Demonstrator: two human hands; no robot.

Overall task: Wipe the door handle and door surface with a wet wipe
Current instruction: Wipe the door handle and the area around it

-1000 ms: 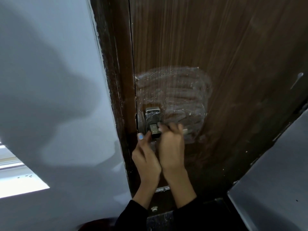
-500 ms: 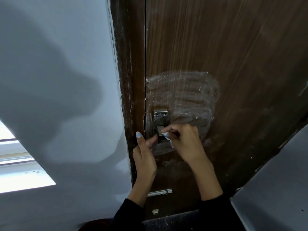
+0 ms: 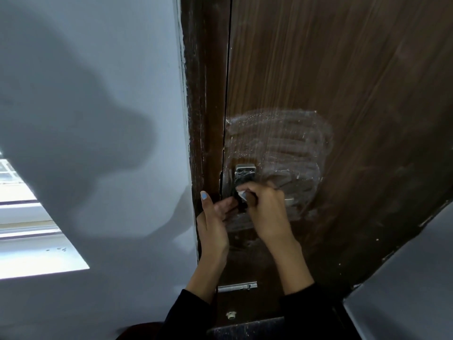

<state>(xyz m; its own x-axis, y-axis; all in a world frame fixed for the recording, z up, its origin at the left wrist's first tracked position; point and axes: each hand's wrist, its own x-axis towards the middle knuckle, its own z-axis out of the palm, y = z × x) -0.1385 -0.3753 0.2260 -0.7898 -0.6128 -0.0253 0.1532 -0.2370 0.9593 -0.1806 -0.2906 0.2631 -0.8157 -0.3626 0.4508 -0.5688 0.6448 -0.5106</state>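
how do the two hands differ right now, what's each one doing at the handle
The right hand is curled shut, pinching a white wipe against the handle; the left hand holds no wipe. The left hand is half open, fingers reaching to the handle's lower part, thumb up along the frame. The right hand lies over the door, the left at its edge. Both wear black sleeves.

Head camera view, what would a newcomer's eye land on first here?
First, the pale smeared wet patch on the dark wooden door, just above the metal door handle. Below it, the right hand presses a white wet wipe to the handle, the left hand alongside.
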